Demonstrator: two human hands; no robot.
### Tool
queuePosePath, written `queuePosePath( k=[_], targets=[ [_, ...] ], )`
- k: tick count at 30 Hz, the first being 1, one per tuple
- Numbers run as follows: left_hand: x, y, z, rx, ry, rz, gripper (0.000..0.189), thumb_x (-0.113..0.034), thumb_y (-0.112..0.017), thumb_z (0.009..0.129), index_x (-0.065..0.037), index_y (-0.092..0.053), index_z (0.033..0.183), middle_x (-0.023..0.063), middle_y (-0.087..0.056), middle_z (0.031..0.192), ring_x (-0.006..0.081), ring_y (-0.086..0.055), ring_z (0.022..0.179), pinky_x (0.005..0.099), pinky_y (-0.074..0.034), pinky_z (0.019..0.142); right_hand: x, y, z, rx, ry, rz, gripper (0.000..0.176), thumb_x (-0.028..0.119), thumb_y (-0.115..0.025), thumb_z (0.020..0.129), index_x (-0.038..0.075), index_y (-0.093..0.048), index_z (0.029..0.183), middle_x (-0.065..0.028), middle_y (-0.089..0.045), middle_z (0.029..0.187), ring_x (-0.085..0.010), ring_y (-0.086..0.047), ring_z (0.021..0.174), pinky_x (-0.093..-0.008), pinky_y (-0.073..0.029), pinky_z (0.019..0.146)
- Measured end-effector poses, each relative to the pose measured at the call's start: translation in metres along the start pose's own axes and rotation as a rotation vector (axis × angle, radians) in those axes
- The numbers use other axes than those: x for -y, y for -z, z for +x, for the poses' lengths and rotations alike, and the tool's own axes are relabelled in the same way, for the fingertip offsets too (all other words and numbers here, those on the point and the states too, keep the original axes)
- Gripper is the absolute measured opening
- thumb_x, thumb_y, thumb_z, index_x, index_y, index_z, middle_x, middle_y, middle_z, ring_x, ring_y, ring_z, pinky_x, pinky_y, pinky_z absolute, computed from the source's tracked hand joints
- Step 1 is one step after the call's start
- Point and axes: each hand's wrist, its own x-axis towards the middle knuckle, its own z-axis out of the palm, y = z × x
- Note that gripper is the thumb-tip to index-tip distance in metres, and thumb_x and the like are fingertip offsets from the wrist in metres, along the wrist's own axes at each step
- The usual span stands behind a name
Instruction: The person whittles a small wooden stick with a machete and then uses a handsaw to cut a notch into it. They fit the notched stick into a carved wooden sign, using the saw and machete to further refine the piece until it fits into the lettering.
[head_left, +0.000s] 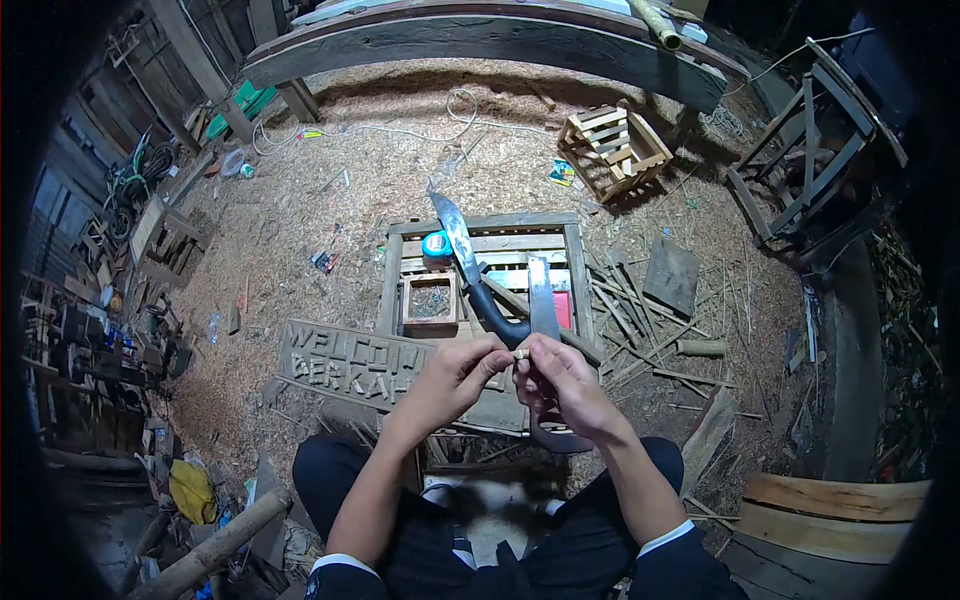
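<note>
My left hand (460, 375) and my right hand (565, 385) meet over the front of a low slatted wooden table (482, 222). Between their fingertips is a small pale piece of wood (521, 354), pinched from both sides. Just beyond, a machete (457, 235) lies slantwise across the table, its black handle toward me. A straight metal blade (542, 290) points away from beneath my right hand, which covers part of it. Below my hands lies a board with raised letters (345, 362) reading "WELCOM" and "BERKAH", its right part overlapped by my left hand and forearm.
On the table are a blue tape measure (436, 246), a small wooden box (431, 300) of bits and a red item (563, 308). Thin sticks (640, 325) and a flat board (672, 277) lie to the right. A slatted crate (615, 155) stands behind, near a long bench (490, 40).
</note>
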Motion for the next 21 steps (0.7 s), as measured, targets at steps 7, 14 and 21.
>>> queuePosePath(
  k=[7,14,21],
  targets=[
    [-0.012,0.005,-0.011,0.102,0.054,0.071,0.021,-0.017,-0.064,0.101,0.004,-0.065,0.101,0.0124,-0.066,0.084,0.0188,-0.06,0.075,0.0327,-0.048,0.068,-0.006,0.008,-0.012,0.094,0.009,-0.094,0.029,0.035,-0.049,0.11,0.009,-0.052,0.098,0.0054,-0.044,0.077,-0.0051,-0.038,0.063,-0.0218,-0.031,0.056],
    [-0.01,0.01,-0.017,0.149,-0.005,0.171,0.019,-0.015,-0.068,0.097,0.002,-0.069,0.106,0.0166,-0.067,0.085,0.0257,-0.064,0.076,0.0361,-0.05,0.071,-0.008,-0.006,-0.019,-0.19,0.221,-0.982,0.029,0.029,-0.058,0.105,0.002,-0.063,0.096,-0.0136,-0.059,0.07,-0.0283,-0.057,0.063,-0.0395,-0.044,0.059],
    [0.005,0.006,-0.022,0.069,-0.002,0.422,0.015,-0.012,-0.072,0.09,-0.002,-0.073,0.102,0.0174,-0.073,0.091,0.0372,-0.07,0.085,0.0421,-0.055,0.075,-0.036,0.006,-0.011,-0.258,0.338,-1.18,0.025,0.029,-0.06,0.101,0.005,-0.065,0.096,-0.0211,-0.065,0.079,-0.0417,-0.066,0.078,-0.0511,-0.049,0.065]
  ],
)
